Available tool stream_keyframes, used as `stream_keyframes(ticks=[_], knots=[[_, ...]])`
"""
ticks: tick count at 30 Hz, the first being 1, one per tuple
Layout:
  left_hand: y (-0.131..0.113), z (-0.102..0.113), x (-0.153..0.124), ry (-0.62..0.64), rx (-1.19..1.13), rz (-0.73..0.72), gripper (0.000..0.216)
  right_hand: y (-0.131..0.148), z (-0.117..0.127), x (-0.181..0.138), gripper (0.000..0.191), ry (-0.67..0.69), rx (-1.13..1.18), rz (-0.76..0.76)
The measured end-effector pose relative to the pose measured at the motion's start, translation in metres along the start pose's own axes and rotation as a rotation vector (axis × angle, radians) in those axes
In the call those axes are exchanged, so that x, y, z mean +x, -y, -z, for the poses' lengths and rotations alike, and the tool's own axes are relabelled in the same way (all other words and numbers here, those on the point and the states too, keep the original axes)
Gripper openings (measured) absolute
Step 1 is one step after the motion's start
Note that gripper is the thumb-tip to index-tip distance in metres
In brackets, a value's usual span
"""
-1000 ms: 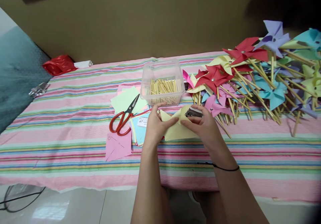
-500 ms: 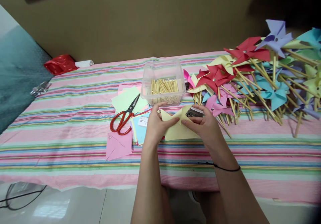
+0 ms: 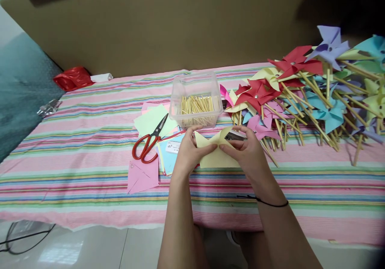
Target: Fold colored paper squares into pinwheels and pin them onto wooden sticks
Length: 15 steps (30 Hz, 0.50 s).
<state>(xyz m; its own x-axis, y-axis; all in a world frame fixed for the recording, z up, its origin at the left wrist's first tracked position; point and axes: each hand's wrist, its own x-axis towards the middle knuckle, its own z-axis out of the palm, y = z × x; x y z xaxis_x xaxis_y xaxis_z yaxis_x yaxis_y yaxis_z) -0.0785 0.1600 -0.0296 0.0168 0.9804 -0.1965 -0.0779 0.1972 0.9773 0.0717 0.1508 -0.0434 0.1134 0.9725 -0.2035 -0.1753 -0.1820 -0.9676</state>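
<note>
A pale yellow sheet of paper [image 3: 219, 159] is pinched between my two hands, its upper corners curled in toward the middle. My left hand [image 3: 191, 150] grips its left side, the thumb pressing near the centre. From the other side my right hand [image 3: 245, 150] holds it, thumb close to the left thumb. Behind the right fingers a dark and white object [image 3: 236, 135] shows in part; I cannot make out what it is. Left of my hands lie red-handled scissors [image 3: 150, 138] on coloured paper, and a pink square [image 3: 143, 176] with slits cut in it.
A clear plastic box [image 3: 195, 118] of short wooden sticks stands just beyond my hands. Finished paper pinwheels [image 3: 294, 96] are heaped at the right. A red plastic bag [image 3: 73, 78] lies at the far left on the striped cloth [image 3: 90, 152].
The yellow paper's upper corners are bent in a little more, and its right flap curls higher. Both hands keep their hold in nearly the same place.
</note>
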Motion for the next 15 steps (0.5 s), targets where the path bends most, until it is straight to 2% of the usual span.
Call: stream_keyframes(ticks=[10,13,15], knots=[[-0.0032,-0.0011,-0.0020,-0.041,-0.003,0.032,0.061,0.0034,-0.0016,-0.0003,0.069,-0.016,0.024,-0.018],[-0.0039,-0.0035,0.0009,-0.151,-0.085,0.027,0.059,0.0050,-0.0017,0.0014,0.065,-0.077,0.074,-0.027],[-0.0038,-0.0052,0.0037,-0.257,-0.186,0.031,0.059,0.0046,-0.0009,0.0026,0.054,-0.107,0.150,-0.020]])
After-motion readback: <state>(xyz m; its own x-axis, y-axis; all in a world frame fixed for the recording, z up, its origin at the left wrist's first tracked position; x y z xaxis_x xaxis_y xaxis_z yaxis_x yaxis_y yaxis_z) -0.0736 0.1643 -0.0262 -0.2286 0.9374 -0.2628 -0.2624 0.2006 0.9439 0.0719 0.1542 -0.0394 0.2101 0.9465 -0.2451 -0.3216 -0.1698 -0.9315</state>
